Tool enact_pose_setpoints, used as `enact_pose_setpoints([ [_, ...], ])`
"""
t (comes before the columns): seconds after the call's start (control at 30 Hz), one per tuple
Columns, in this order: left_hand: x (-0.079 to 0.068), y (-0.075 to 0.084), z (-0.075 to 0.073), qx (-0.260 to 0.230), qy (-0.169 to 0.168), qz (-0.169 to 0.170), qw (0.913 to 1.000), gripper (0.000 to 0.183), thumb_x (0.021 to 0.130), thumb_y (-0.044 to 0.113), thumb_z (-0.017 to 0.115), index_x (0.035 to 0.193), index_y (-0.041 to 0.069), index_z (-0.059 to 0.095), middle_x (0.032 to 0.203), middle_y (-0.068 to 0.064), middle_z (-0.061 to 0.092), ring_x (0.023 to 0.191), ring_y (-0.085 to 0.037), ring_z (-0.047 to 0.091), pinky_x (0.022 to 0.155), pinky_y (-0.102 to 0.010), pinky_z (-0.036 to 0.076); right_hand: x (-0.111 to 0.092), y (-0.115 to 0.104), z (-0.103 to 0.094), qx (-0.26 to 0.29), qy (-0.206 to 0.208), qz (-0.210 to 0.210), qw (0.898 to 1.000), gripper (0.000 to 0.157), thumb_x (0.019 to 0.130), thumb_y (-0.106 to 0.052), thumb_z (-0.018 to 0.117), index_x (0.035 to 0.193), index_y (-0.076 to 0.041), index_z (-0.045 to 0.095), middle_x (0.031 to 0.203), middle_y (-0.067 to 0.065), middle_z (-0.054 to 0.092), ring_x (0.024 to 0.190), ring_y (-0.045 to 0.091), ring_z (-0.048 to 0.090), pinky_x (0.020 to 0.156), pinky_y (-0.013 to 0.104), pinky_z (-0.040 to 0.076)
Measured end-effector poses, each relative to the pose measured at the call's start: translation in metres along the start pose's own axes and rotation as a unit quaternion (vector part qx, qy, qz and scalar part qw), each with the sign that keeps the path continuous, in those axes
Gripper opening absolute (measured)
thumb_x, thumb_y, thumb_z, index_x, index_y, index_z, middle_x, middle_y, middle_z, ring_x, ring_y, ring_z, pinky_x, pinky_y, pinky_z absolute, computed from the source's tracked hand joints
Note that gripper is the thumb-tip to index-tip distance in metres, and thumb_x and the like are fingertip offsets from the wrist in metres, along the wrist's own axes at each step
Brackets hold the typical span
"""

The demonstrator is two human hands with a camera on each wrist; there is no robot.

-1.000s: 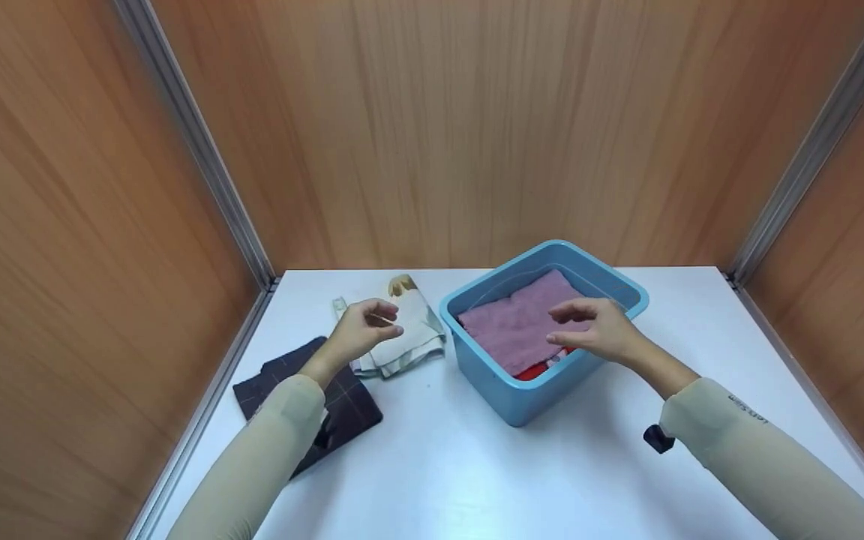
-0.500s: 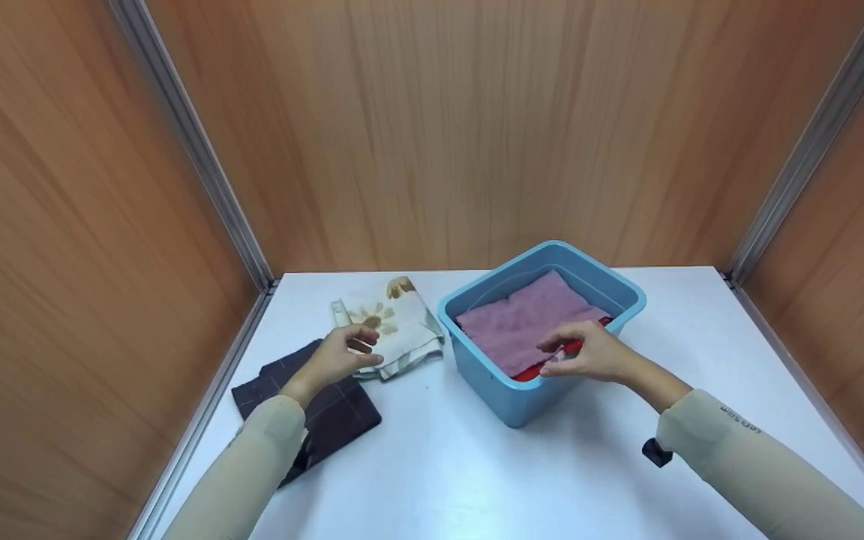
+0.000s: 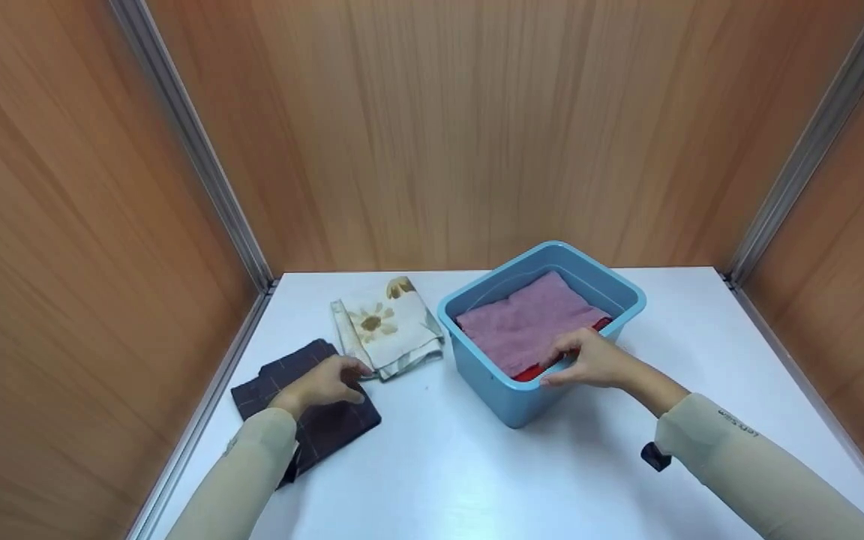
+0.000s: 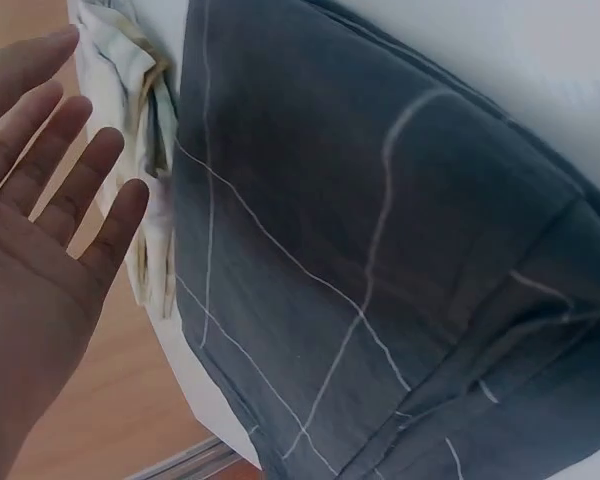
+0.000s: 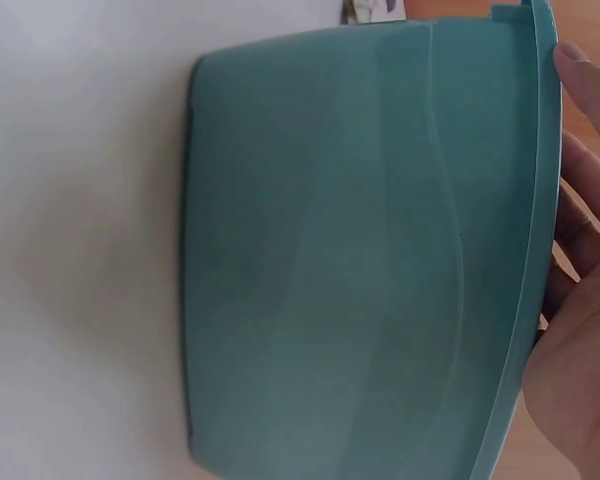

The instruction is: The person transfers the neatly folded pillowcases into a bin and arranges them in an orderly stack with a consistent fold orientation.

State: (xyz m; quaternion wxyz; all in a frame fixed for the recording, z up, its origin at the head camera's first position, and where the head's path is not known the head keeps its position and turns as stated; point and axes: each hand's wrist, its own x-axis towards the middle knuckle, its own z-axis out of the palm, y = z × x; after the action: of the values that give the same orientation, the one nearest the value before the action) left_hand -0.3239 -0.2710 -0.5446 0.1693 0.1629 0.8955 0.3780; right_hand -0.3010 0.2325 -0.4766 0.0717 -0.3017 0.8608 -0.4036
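My left hand (image 3: 331, 382) is over the folded dark checked cloth (image 3: 342, 427), fingers spread and loosely bent, holding nothing. In the left wrist view its fingers show beside the dark cloth (image 4: 310, 200). My right hand (image 3: 589, 361) is at the near right rim of the blue plastic bin (image 3: 492, 390). Its fingers reach loosely over the rim and the thumb tip is right at the edge; in the right wrist view the fingertips are hidden behind the bin's rim (image 5: 546, 180). Inside the bin lies a folded pink cloth (image 3: 526, 322) over a red cloth (image 3: 531, 373).
A folded white cloth with a flower print (image 3: 394, 330) lies between the dark cloth and the bin. All stand on a white table (image 3: 447, 472), with wood-grain panels (image 3: 447, 135) behind and at both sides. A small black object (image 3: 655, 457) hangs below the right sleeve.
My left hand has come down and left from in front of the flowered cloth to over the dark cloth. The right hand has lowered from above the bin to its near rim.
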Motion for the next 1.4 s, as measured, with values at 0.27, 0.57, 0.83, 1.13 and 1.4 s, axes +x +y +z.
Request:
enact_pose_setpoints([
  [0.27, -0.001, -0.005, 0.007, 0.072, -0.047, -0.014, 0.9962, 0.053, 0.086, 0.003, 0.087, 0.136, 0.008, 0.071, 0.149, -0.018, 0.065, 0.141, -0.040, 0.056, 0.121, -0.063, 0.042, 0.000, 0.001, 0.002, 0.005, 0.000, 0.001, 1.000, 0.022, 0.087, -0.028, 0.094, 0.100, -0.014, 0.086, 0.101, 0.009, 0.083, 0.091, 0.014, 0.071, 0.088, 0.024, 0.061],
  [0.57, 0.000, -0.002, 0.013, 0.109, -0.056, -0.058, 0.9908, 0.060, 0.082, 0.004, 0.091, 0.138, 0.016, 0.072, 0.152, -0.015, 0.061, 0.141, -0.035, 0.054, 0.123, -0.059, 0.042, 0.001, 0.001, 0.002, 0.013, -0.003, 0.004, 1.000, 0.020, 0.086, -0.027, 0.094, 0.098, -0.014, 0.085, 0.097, 0.005, 0.082, 0.091, 0.013, 0.069, 0.087, 0.023, 0.060],
  [0.83, 0.004, -0.004, 0.015, 0.130, -0.058, -0.063, 0.9878, 0.060, 0.083, -0.001, 0.088, 0.138, 0.016, 0.071, 0.151, -0.013, 0.063, 0.141, -0.033, 0.055, 0.122, -0.059, 0.042, -0.001, 0.003, 0.003, 0.017, 0.000, 0.008, 1.000, 0.019, 0.087, -0.028, 0.094, 0.098, -0.014, 0.085, 0.098, 0.004, 0.082, 0.092, 0.015, 0.070, 0.089, 0.024, 0.061],
  [1.13, 0.012, -0.005, 0.018, 0.152, -0.050, -0.059, 0.9853, 0.053, 0.082, -0.001, 0.090, 0.130, 0.015, 0.075, 0.137, -0.006, 0.070, 0.121, -0.024, 0.061, 0.112, -0.054, 0.051, -0.001, 0.003, 0.005, 0.017, 0.003, 0.012, 1.000, 0.019, 0.087, -0.027, 0.093, 0.098, -0.014, 0.085, 0.101, 0.007, 0.082, 0.093, 0.018, 0.071, 0.090, 0.025, 0.061],
  [1.4, 0.016, -0.003, 0.018, 0.197, -0.051, -0.042, 0.9782, 0.023, 0.080, 0.006, 0.093, 0.093, 0.021, 0.080, 0.096, 0.005, 0.074, 0.090, -0.018, 0.060, 0.106, -0.056, 0.048, -0.001, 0.003, 0.004, 0.011, 0.007, 0.024, 1.000, 0.019, 0.087, -0.029, 0.093, 0.097, -0.015, 0.085, 0.099, 0.004, 0.082, 0.092, 0.018, 0.070, 0.088, 0.024, 0.061],
])
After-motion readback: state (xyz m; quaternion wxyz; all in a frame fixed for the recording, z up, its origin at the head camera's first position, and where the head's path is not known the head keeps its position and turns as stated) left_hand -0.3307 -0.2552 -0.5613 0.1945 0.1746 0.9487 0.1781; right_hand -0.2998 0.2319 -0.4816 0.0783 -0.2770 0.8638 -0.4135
